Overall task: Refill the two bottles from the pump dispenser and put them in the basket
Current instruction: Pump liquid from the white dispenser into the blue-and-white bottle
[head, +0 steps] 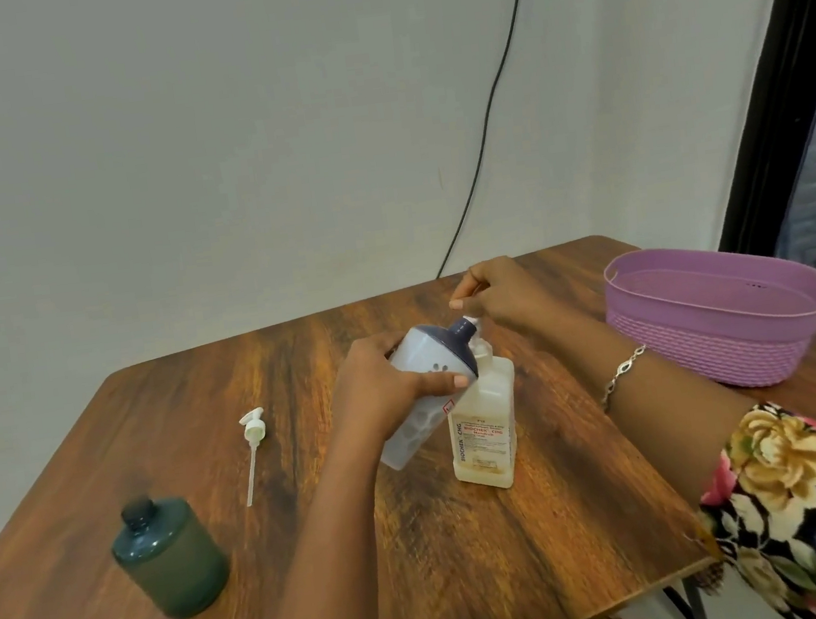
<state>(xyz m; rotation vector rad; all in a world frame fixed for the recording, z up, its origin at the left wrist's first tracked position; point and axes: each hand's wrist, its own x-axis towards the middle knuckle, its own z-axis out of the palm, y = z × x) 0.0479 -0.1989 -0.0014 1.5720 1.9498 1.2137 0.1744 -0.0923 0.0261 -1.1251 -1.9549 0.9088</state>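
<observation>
The first refill looks to be in hand, with nothing yet in the basket. Nearest, at 8 o'clock on the counter, the green bottle stands upright and untouched, so I judge it is waiting its turn. Beyond it, towards 9 o'clock, a loose pump head lies flat with its tube pointing back towards the near edge. At the centre, the white bottle with the dark top is tipped so its neck meets the nozzle of the pump dispenser, which stands upright just beside it at 3 o'clock. The purple basket sits well apart, far at 2 o'clock.

The next move calls for steady strokes on the pump while the bottle's mouth stays under the nozzle, since a slip would put liquid on the counter. Then the bottle needs closing and carrying over to the basket.

The left grip wraps round the white bottle's upper body, thumb lying across its front, forearm coming in from 6 o'clock. The right grip hangs over the dispenser's pump top, fingers bent and thumb and forefinger drawn close. Whether it is pinching or pressing the top I cannot tell. Its braceleted forearm reaches in from 4 o'clock.
</observation>
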